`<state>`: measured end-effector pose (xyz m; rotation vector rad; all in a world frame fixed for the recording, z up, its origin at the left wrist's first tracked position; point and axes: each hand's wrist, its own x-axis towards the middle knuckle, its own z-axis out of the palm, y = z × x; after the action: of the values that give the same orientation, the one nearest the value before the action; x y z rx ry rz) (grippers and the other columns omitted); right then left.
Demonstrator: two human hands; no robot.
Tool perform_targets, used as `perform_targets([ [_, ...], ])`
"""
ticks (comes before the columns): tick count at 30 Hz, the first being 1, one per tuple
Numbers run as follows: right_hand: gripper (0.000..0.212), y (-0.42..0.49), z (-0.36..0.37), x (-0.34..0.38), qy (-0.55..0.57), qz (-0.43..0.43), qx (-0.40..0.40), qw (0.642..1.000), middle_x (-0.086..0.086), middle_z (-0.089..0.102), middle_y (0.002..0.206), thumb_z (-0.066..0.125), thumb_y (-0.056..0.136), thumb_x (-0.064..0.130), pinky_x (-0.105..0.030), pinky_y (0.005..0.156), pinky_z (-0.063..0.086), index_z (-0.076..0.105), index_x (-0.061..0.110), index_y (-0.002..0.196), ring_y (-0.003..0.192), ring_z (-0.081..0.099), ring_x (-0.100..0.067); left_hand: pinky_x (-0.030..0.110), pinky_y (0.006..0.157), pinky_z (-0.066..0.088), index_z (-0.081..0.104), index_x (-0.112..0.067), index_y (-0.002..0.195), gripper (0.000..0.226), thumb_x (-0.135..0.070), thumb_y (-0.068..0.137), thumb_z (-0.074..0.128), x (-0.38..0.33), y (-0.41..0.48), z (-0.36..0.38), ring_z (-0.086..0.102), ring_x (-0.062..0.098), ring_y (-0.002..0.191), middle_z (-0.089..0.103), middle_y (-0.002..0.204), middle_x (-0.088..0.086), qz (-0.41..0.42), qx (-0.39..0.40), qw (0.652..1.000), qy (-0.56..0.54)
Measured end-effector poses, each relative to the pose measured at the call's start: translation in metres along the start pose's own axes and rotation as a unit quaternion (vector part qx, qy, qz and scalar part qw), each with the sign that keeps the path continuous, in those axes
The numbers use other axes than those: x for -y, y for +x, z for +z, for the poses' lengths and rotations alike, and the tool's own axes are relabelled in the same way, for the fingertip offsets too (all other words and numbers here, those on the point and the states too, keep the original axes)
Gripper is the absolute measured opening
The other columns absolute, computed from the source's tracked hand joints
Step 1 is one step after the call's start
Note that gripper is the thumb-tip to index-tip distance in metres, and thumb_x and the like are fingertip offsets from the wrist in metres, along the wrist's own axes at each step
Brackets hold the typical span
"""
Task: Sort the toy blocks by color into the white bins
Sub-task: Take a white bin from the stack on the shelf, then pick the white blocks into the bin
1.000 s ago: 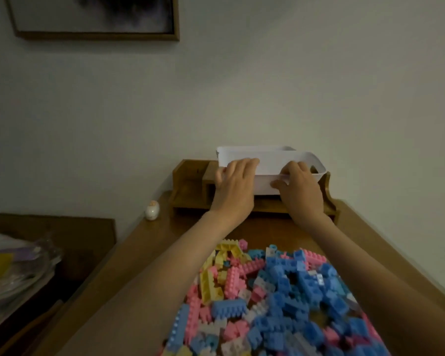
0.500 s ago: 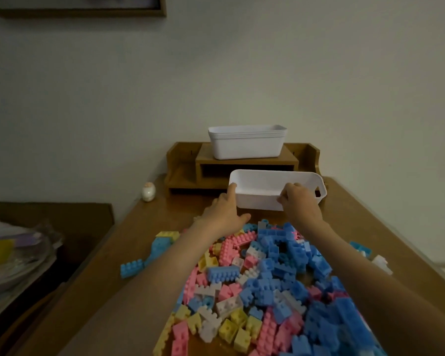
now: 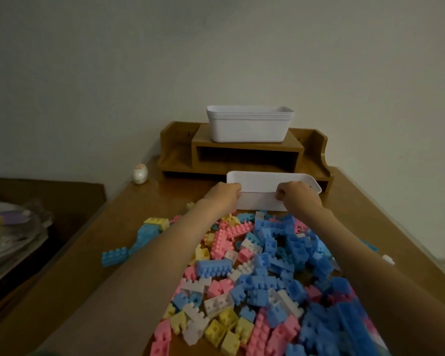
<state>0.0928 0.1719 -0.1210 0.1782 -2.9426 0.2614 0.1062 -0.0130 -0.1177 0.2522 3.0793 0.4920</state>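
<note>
Colorful plastic toy blocks (image 3: 267, 265) lay mixed. My left hand (image 3: 224, 196) and right hand (image 3: 297, 197) gripped a white plastic bin (image 3: 262, 183); setting it down seemed next.

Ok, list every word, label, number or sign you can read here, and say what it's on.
None can be read.
The near white bin, the stacked bins, the blocks and the wooden shelf show no print.
The egg-shaped ornament has a pink mark, too blurred to read.
</note>
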Motion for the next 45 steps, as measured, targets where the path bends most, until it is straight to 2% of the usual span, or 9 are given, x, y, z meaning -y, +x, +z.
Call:
perform_targets([
  [6, 0.019, -0.018, -0.003, 0.000, -0.062, -0.051, -0.034, 0.996, -0.005, 0.066, 0.101, 0.047, 0.094, 0.018, -0.031, 0.073, 0.051, 0.065, 0.020, 0.100, 0.085, 0.060, -0.023, 0.028, 0.052, 0.023, 0.037, -0.015, 0.075, 0.027, -0.019, 0.102, 0.032, 0.005, -0.014, 0.000, 0.034, 0.014, 0.062, 0.039, 0.075, 0.005, -0.001, 0.011, 0.999, -0.035],
  [8, 0.020, -0.028, -0.005, 0.003, -0.065, -0.057, -0.029, 0.996, -0.005, 0.065, 0.099, 0.045, 0.095, 0.019, -0.033, 0.075, 0.052, 0.065, 0.019, 0.098, 0.085, 0.060, -0.023, 0.027, 0.052, 0.023, 0.037, -0.016, 0.073, 0.029, -0.017, 0.102, 0.033, 0.005, -0.023, -0.001, 0.035, 0.014, 0.062, 0.041, 0.077, 0.005, -0.001, 0.015, 0.999, -0.044],
  [22, 0.015, -0.088, -0.016, 0.017, -0.047, -0.050, -0.008, 0.998, -0.002, 0.064, 0.096, 0.050, 0.094, 0.020, -0.030, 0.079, 0.052, 0.064, 0.021, 0.098, 0.081, 0.059, -0.019, 0.026, 0.049, 0.028, 0.043, -0.016, 0.081, 0.022, -0.015, 0.101, 0.035, 0.003, -0.085, -0.006, 0.039, 0.016, 0.062, 0.046, 0.079, 0.005, 0.017, 0.040, 0.999, -0.023],
  [27, 0.017, -0.099, -0.021, 0.023, -0.043, -0.045, 0.013, 0.998, -0.005, 0.065, 0.101, 0.050, 0.094, 0.016, -0.030, 0.076, 0.049, 0.064, 0.021, 0.102, 0.085, 0.059, -0.021, 0.029, 0.054, 0.033, 0.049, -0.012, 0.105, 0.021, -0.024, 0.103, 0.031, 0.007, -0.096, -0.004, 0.048, 0.023, 0.076, 0.048, 0.095, 0.008, 0.015, 0.036, 0.999, -0.024],
  [30, 0.023, -0.106, -0.020, 0.027, 0.034, -0.006, 0.034, 0.999, -0.010, 0.062, 0.113, 0.048, 0.095, 0.015, -0.031, 0.075, 0.050, 0.057, 0.018, 0.115, 0.090, 0.059, -0.025, 0.034, 0.076, 0.049, 0.037, -0.019, 0.136, 0.036, -0.027, 0.100, 0.037, 0.006, -0.105, -0.003, 0.054, 0.025, 0.101, 0.041, 0.131, 0.010, 0.011, -0.002, 0.998, -0.067],
  [32, 0.035, -0.114, -0.019, 0.031, 0.093, 0.008, 0.022, 0.995, -0.010, 0.056, 0.128, 0.045, 0.096, 0.018, -0.036, 0.080, 0.052, 0.046, 0.019, 0.131, 0.101, 0.059, -0.027, 0.041, 0.096, 0.043, 0.030, -0.017, 0.142, 0.045, -0.028, 0.100, 0.038, 0.008, -0.109, -0.001, 0.043, 0.028, 0.123, 0.032, 0.145, 0.009, 0.001, -0.033, 0.998, -0.047],
  [35, 0.044, -0.124, -0.021, 0.041, 0.110, -0.025, -0.024, 0.993, -0.008, 0.046, 0.140, 0.046, 0.096, 0.017, -0.038, 0.096, 0.044, 0.037, 0.018, 0.139, 0.121, 0.050, -0.027, 0.046, 0.106, 0.034, 0.034, -0.015, 0.139, 0.047, -0.032, 0.096, 0.041, 0.021, -0.116, -0.003, 0.036, 0.030, 0.130, 0.033, 0.145, 0.010, -0.021, -0.058, 0.998, 0.013],
  [40, 0.041, -0.134, -0.020, 0.072, 0.133, -0.085, -0.020, 0.987, -0.006, 0.048, 0.135, 0.050, 0.094, 0.016, -0.032, 0.094, 0.044, 0.041, 0.018, 0.135, 0.116, 0.051, -0.023, 0.055, 0.114, 0.009, 0.012, -0.032, 0.150, 0.080, -0.069, 0.084, 0.040, 0.037, -0.135, -0.005, 0.007, 0.032, 0.144, 0.005, 0.158, 0.007, -0.045, 0.047, 0.995, 0.076],
  [45, 0.035, -0.144, 0.001, 0.100, 0.083, -0.154, 0.064, 0.983, -0.006, 0.055, 0.126, 0.051, 0.094, 0.019, -0.031, 0.093, 0.043, 0.049, 0.018, 0.129, 0.111, 0.052, -0.022, 0.057, 0.107, 0.025, 0.033, -0.029, 0.139, 0.080, -0.077, 0.075, 0.042, 0.048, -0.144, 0.003, 0.046, 0.027, 0.124, 0.046, 0.140, 0.001, -0.021, 0.056, 0.998, -0.023],
])
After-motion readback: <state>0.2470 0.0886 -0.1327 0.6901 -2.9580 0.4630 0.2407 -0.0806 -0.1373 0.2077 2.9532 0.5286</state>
